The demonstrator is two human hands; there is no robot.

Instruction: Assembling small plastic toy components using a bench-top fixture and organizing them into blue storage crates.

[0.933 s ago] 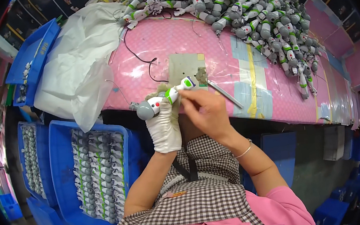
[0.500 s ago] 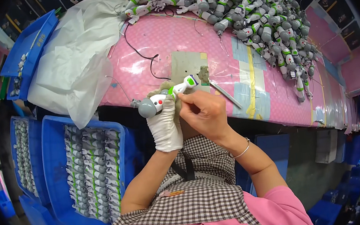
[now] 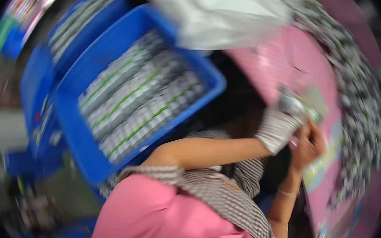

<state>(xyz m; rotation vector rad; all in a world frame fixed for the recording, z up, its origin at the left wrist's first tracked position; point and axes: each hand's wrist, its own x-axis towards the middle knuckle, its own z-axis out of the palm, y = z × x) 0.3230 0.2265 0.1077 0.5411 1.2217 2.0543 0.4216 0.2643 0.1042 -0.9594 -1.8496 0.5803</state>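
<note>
Toy part: the grey, white and green piece (image 3: pixel 292 104) is held above the near edge of the pink table (image 3: pixel 270 61); blur hides its finer details.
Left hand: in a ribbed white glove (image 3: pixel 278 130), closed around the toy part.
Right hand: bare (image 3: pixel 310 144), fingers bunched beside the toy part's green end; whether they pinch anything, I cannot tell.
Handling: a firm gloved grip near the grey end should steady the piece, leaving the bare fingertips room at the green end; light pressure seems wise, and a steadier view would help.
Bin: blue with rounded corners (image 3: pixel 214 82), holding three tight rows of similar pieces (image 3: pixel 137 112), green bands lined up.
Sheet: thin, whitish and creased (image 3: pixel 231 14), draped over the table's edge.
Table cover: smooth and shiny.
Heap: loose grey-white pieces (image 3: pixel 363 98) along the far side.
Apron: black-and-white checked cloth (image 3: pixel 221 198).
</note>
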